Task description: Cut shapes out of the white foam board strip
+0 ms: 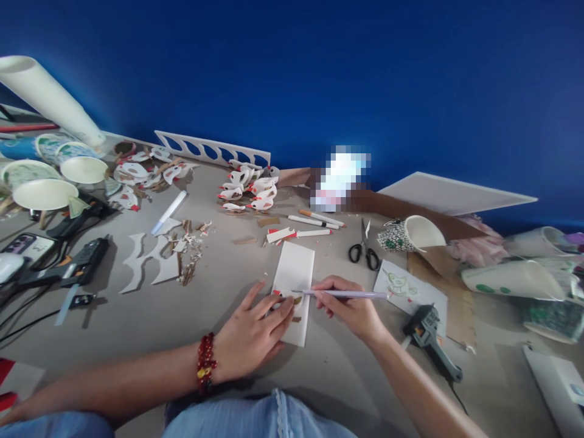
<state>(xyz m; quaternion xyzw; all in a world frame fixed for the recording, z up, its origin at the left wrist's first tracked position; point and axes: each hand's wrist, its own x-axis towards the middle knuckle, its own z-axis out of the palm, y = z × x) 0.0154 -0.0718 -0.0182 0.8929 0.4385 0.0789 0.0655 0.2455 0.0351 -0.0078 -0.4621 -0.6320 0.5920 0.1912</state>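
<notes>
My right grip (347, 305) pinches the pen (349, 294); my left grip (250, 338) lies spread on the board (294, 263). Likely tracing; the next stroke wants steadiness.

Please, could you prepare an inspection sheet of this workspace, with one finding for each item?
Surface: gray table, with scraps scattered left of centre.
Job's things: white board lies flat; pale pen-like tool has its tip over it.
Clutter: scissors, bird-shaped cutouts and right-side glue gun around the board.
Hands: left hand rests spread, partly on the board; right hand grips the tool.
Cables: black cable at the left edge; another cable at the glue gun.
Surroundings: blue wall behind the table.
</notes>
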